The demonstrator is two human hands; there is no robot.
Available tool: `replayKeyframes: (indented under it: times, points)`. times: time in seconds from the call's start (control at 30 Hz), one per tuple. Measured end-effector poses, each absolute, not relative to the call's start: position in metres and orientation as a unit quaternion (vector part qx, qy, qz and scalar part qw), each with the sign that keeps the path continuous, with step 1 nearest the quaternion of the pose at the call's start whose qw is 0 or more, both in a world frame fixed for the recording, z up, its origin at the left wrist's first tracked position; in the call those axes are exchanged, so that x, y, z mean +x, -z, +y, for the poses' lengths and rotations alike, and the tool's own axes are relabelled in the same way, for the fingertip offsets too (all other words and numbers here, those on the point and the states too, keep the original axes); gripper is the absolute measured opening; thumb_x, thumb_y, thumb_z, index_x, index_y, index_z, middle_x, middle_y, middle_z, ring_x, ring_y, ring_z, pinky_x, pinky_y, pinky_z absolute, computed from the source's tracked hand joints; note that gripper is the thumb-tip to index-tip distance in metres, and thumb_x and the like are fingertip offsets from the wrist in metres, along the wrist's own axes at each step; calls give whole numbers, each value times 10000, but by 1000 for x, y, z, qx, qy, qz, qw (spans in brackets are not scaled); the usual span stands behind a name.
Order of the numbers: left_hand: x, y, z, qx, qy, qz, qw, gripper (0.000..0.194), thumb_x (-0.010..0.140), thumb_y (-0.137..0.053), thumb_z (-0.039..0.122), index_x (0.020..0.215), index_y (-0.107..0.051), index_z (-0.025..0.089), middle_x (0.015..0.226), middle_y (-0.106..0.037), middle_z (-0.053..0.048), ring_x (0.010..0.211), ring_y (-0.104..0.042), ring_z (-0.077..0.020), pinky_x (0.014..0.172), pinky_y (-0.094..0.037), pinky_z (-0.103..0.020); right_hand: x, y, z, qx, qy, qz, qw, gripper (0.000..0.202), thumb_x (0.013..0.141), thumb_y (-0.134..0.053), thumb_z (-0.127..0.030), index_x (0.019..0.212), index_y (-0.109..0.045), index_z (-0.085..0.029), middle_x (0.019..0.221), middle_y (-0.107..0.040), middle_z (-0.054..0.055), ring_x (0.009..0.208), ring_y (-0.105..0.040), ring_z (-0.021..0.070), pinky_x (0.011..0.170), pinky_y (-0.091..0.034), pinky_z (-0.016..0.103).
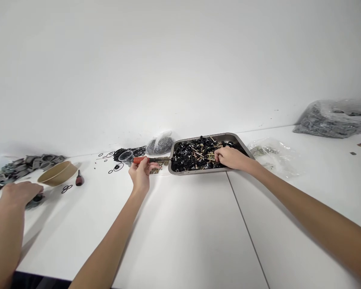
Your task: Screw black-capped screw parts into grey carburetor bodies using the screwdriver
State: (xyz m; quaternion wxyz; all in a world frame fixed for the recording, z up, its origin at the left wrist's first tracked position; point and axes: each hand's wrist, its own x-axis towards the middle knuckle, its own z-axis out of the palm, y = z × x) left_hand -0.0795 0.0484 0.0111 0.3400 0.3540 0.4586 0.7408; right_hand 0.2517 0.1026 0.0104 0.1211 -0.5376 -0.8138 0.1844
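My left hand point(140, 173) is closed round the red handle of a screwdriver point(141, 159), whose thin shaft points right to the rim of a metal tray point(198, 172). Black and brass-coloured small parts point(194, 154) fill much of that tray. Over its right side, my right hand point(228, 156) dips in with fingers pinched among the parts; whatever they hold is hidden. Just beyond the left hand stands a clear plastic cup point(126, 157). Tiny brass pieces point(156, 165) lie in a heap between the left hand and the tray.
At far left another person's hand point(19, 192) works beside a tan bowl point(57, 174), grey ring-shaped parts point(30, 164) and a second red-handled screwdriver point(79, 178). Black rings point(129, 152) and a bag of dark bits point(160, 144) lie along the wall. Plastic bags point(273, 156) point(327, 120) are on the right.
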Motion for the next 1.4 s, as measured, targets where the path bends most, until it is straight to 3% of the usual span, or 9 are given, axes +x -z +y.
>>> replayKeyframes:
  times: [0.3, 0.53, 0.73, 1.03, 1.4]
  points:
    - [-90, -5, 56, 214, -751, 456, 427, 68, 690, -634, 99, 697, -572, 125, 584, -585, 2, 583, -687, -169, 588, -587, -275, 251, -10, 102, -540, -188, -812, 120, 266, 847, -434, -76, 786, -664, -195, 980, -733, 46, 824, -631, 183, 674, -377, 267]
    - [-94, -4, 57, 190, -744, 442, 465, 73, 721, -594, 63, 681, -591, 125, 584, -589, -20, 591, -679, -170, 573, -589, -262, 252, -8, 104, -537, -190, -813, 120, 266, 861, -427, -86, 779, -656, -195, 961, -734, 40, 807, -625, 177, 678, -381, 269]
    - [-101, -11, 58, 232, -759, 418, 442, 34, 669, -632, 98, 694, -609, 103, 629, -604, -20, 534, -651, -177, 482, -533, -275, 253, -8, 104, -538, -191, -812, 120, 258, 850, -436, -75, 774, -652, -193, 955, -732, 40, 814, -626, 174, 680, -379, 266]
    - [-92, -14, 52, 358, -744, 423, 373, 234, 613, -786, 225, 751, -619, 138, 643, -589, 10, 500, -639, -186, 455, -520, -311, 252, -10, 102, -540, -187, -813, 114, 265, 862, -430, -82, 784, -654, -199, 975, -734, 40, 832, -632, 178, 682, -380, 260]
    - [-80, -17, 41, 478, -722, 413, 282, 272, 706, -806, 302, 857, -629, 161, 690, -604, 16, 496, -625, -148, 495, -540, -307, 252, -9, 103, -540, -182, -814, 115, 260, 850, -433, -75, 779, -652, -196, 958, -730, 40, 820, -624, 177, 676, -373, 265]
